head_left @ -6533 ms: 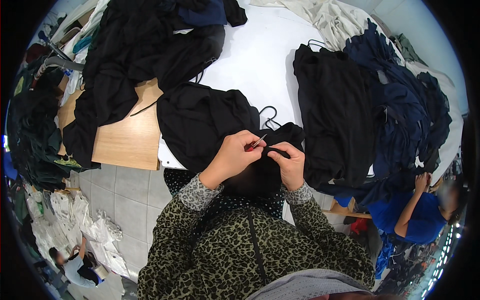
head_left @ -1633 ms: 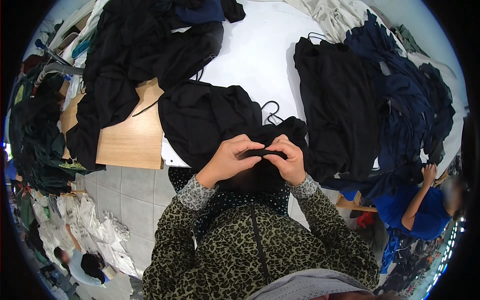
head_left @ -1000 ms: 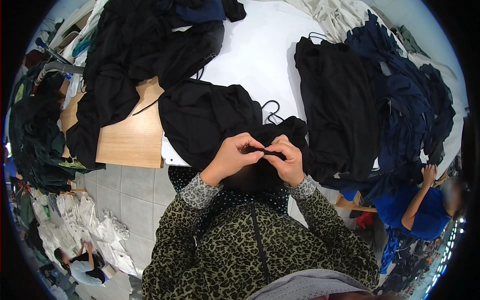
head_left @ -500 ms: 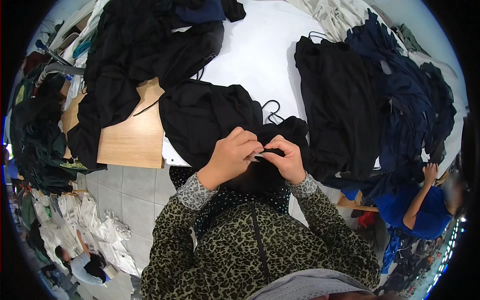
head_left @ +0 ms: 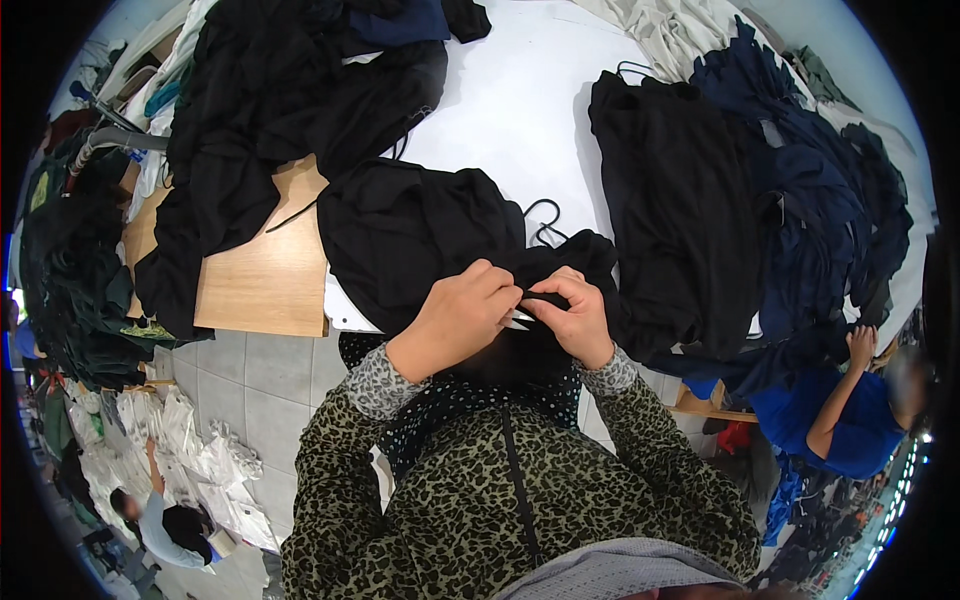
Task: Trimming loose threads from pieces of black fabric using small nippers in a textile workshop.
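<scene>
My left hand [head_left: 452, 318] is closed around a small pair of thread snips [head_left: 516, 319]; only the pale pointed blades stick out below the fingers. Thumb and forefinger of my right hand [head_left: 575, 315] pinch a fold of a black garment [head_left: 420, 215]. The hands almost touch at the fingertips, over the garment's near edge. The cloth lies crumpled on the white table [head_left: 500, 110], with a black cord loop [head_left: 543, 218] showing on its far side. What lies exactly between the fingertips is hidden.
A folded black garment [head_left: 670, 200] lies to the right, beside a navy pile [head_left: 815, 220]. More black clothing [head_left: 270, 100] covers the far left, partly over a wooden board [head_left: 265, 270]. A co-worker in blue [head_left: 835, 415] stands at right; another person [head_left: 175, 530] is at lower left.
My left hand has shifted slightly left and down, turning a little with the snips. My right hand keeps its pinch on the black garment. The person at lower left has moved an arm.
</scene>
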A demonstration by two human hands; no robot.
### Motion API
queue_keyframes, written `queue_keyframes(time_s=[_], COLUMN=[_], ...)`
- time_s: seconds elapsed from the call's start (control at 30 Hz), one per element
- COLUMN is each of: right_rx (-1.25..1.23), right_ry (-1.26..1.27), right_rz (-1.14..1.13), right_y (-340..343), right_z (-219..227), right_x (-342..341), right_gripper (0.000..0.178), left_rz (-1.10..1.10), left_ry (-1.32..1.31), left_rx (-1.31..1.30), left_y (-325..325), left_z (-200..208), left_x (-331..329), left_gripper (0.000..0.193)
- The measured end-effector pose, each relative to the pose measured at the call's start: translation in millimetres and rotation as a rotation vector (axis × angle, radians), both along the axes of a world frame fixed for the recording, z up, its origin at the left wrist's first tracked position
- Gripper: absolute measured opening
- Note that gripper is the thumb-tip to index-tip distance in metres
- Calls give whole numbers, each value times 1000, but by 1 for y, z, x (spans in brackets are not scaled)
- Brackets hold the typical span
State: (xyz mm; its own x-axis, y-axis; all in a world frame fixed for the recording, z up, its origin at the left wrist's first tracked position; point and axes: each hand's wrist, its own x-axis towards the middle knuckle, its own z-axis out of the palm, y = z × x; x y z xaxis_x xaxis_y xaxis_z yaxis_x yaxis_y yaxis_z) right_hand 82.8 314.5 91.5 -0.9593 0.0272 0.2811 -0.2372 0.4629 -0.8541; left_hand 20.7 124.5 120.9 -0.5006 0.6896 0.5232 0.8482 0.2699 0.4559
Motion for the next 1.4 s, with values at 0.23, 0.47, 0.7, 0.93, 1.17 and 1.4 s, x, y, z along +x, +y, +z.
queue_keyframes(time_s=[0.23,0.47,0.7,0.93,1.17,1.4], right_rx=[154,-207,-436,-630,-733,-108], right_ry=[72,-188,-342,-435,-404,11], right_rz=[21,57,93,36,-136,-219], right_y=[-6,1,1,1,-7,-12], right_z=[4,0,4,2,2,-2], right_x=[-3,-2,-3,-1,-1,0], right_gripper=[15,17,12,11,11,15], left_rz=[-49,-73,-112,76,244,277], left_ry=[187,-281,-843,-890,-376,-626], left_rx=[-230,113,210,283,36,-30], left_y=[1,0,-3,-5,-15,-6], left_z=[1,-14,-20,-16,1,3], left_x=[-3,-19,-19,-15,12,24], left_gripper=[22,16,7,6,50,37])
